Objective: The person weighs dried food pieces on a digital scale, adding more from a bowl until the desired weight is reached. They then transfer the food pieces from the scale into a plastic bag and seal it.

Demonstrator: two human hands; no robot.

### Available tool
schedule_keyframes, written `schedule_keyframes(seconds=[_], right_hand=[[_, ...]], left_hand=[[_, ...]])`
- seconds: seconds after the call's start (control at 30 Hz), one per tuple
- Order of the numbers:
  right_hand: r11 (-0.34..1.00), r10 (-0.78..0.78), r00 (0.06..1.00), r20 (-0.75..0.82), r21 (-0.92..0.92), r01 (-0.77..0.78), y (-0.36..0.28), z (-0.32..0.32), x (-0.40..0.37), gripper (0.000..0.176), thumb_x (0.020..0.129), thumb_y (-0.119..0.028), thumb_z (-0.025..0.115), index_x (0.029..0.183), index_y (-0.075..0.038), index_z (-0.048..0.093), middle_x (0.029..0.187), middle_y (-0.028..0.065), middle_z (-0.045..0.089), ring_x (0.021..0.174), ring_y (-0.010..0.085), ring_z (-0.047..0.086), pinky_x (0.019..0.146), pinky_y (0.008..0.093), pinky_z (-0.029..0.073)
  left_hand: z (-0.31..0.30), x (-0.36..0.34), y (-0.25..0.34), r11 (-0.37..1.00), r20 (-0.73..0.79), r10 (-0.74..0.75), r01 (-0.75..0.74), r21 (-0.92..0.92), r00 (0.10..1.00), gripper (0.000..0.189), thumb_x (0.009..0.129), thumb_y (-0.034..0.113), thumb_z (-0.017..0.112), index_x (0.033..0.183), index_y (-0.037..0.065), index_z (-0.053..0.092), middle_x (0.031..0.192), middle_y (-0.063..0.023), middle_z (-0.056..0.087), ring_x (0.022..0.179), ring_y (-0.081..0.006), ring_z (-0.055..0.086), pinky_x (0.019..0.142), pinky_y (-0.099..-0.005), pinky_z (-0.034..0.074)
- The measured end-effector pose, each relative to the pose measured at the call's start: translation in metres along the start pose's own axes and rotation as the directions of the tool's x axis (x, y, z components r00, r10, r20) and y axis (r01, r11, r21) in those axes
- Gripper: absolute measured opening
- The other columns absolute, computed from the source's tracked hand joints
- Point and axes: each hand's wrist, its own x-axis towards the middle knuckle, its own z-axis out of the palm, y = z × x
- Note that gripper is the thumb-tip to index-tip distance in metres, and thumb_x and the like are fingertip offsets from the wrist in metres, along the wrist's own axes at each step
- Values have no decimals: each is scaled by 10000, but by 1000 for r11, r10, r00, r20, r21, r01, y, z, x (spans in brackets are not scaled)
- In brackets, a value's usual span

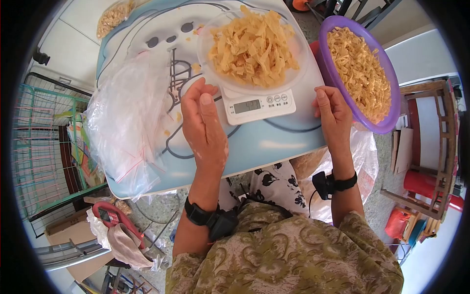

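Note:
On the table stands a white kitchen scale [261,108] with a small display whose digits I cannot read surely. A clear round plastic tray [204,51] rests on it, heaped with pale yellow dried strips [254,49]. My left hand [203,117] is beside the scale's left side, palm turned inward, fingers loosely bent and apart, holding nothing. My right hand [334,112] is at the table's right edge, between the scale and a purple basin [390,110]. Its fingers are loosely curled with a gap from the thumb, and nothing shows in them. More yellow strips [360,73] fill the basin.
A pile of clear plastic bags [127,117] covers the left of the cartoon-printed table [289,139]. A filled bag [114,19] lies at the far left corner. Crumbs of the strips are scattered behind the scale. A wire cage [46,147] stands left, a wooden frame [443,147] right.

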Motion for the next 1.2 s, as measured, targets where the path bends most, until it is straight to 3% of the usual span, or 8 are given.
schedule_keyframes(seconds=[0.1,0.17,1.2], right_hand=[[999,-5,999,-45,34,7,8,5,0,164,987,-177,583,993,-21,633,757,-10,597,654,47,523,603,202,432],[991,-133,988,-76,-24,131,12,7,0,149,977,-158,594,1004,-17,633,770,-9,605,691,55,545,639,211,452],[968,-188,980,-70,-181,173,10,9,0,115,948,-127,621,1011,-34,646,749,16,621,679,74,571,645,229,476]], left_hand=[[0,0,2,1000,-5,-12,12,11,1000,422,1051,317,425,1279,-24,525,1089,-97,618,1025,-162,583,905,-314,445],[1,1,0,1000,-5,-5,6,16,1000,423,1052,316,424,1280,-25,524,1087,-98,620,1022,-163,585,901,-314,449],[1,1,0,1000,-8,-4,4,7,1000,429,1055,328,410,1280,-20,523,1101,-114,627,1030,-172,596,903,-311,449]])
